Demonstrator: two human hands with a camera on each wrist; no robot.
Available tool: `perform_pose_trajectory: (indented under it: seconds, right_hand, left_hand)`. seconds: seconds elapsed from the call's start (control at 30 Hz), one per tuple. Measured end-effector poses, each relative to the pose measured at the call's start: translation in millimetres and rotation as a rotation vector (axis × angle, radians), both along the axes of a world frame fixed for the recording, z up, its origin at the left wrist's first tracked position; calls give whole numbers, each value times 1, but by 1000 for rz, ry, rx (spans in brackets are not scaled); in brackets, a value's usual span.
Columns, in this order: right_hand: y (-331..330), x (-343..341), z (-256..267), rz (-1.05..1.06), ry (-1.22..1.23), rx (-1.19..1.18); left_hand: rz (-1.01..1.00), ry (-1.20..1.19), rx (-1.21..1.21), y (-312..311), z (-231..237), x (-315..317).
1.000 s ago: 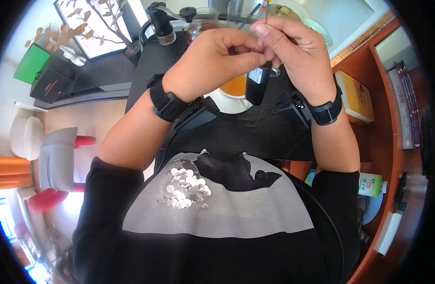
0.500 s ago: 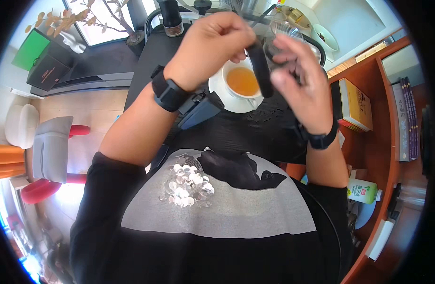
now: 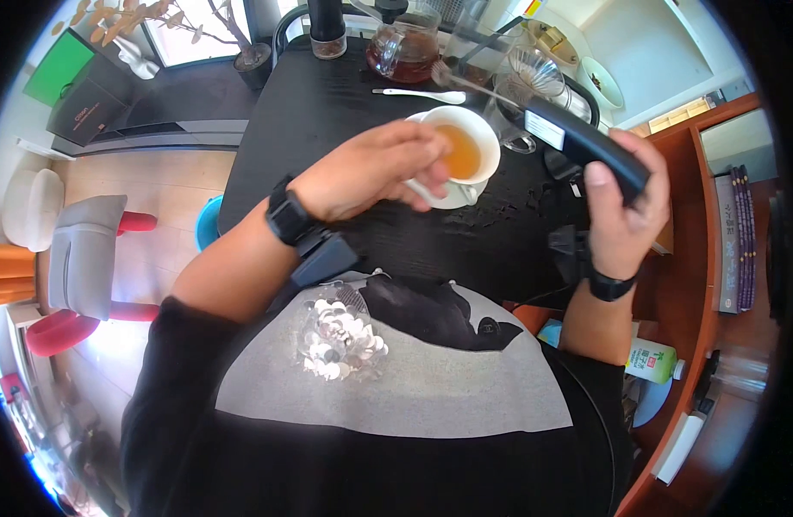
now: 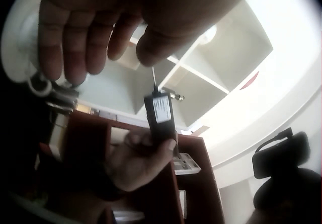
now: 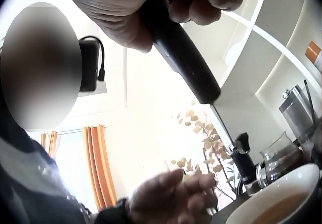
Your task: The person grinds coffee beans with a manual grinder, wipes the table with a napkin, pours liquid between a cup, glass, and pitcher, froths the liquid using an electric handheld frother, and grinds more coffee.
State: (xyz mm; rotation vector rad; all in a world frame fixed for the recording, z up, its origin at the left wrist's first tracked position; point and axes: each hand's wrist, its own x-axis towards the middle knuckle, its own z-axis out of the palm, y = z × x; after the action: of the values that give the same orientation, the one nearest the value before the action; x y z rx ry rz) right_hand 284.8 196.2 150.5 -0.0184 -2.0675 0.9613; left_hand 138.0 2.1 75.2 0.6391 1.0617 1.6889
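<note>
A black handheld milk frother (image 3: pixel 590 142) with a white label slants up and left in my right hand (image 3: pixel 625 198), which grips its handle. Its thin metal shaft (image 5: pixel 221 121) ends in a small whisk head (image 3: pixel 441 76), near the glass teapot. My left hand (image 3: pixel 375 168) holds nothing; its fingers (image 4: pixel 75 58) look straight and relaxed in the left wrist view. Those fingers overlap the near left rim of a white cup (image 3: pixel 491 164) of amber tea in the head view. Under the cup is a white saucer (image 3: pixel 452 200).
A white spoon (image 3: pixel 418 93) lies behind the cup. Beyond it stand a glass teapot (image 3: pixel 402 56) with dark tea, a grinder (image 3: pixel 327 30) and a ribbed glass (image 3: pixel 534 73). A green-white bowl (image 3: pixel 602 84) is at back right. The wooden bookshelf (image 3: pixel 694 181) borders the right side.
Both hands held the frother together before. The left hand has let go and come down to the cup; the right hand has taken the handle and moved right, tilting the frother.
</note>
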Motion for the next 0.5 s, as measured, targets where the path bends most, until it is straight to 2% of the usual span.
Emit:
perform_pose_trajectory:
  seconds: [0.03, 0.1, 0.17, 0.23, 0.27, 0.33, 0.4, 0.43, 0.5]
  right_hand:
    - [4, 1, 9, -30, -53, -59]
    - [16, -1, 20, -35, -145, -40]
    - [19, -10, 22, -34, -243, -21]
    - [18, -23, 22, 134, -365, -9]
    - [17, -30, 21, 147, -451, 93]
    - [9, -44, 14, 227, -456, 137]
    - [-1, -54, 12, 266, -474, 206]
    - [-5, -59, 9, 291, -467, 140]
    - [-5, -66, 9, 313, -466, 74]
  left_hand:
    - [-28, 34, -98, -10, -6, -3]
    - [-51, -7, -126, -25, -28, -16]
    - [147, 45, -205, -35, -43, -23]
    - [221, 82, -217, -40, -51, -37]
    - [340, 75, -171, -42, -53, -43]
    - [554, 94, -89, -46, -60, -56]
    - [639, 67, -70, -50, -65, -65]
    - [717, 41, -56, -52, -68, -68]
    - [742, 12, -42, -54, -76, -69]
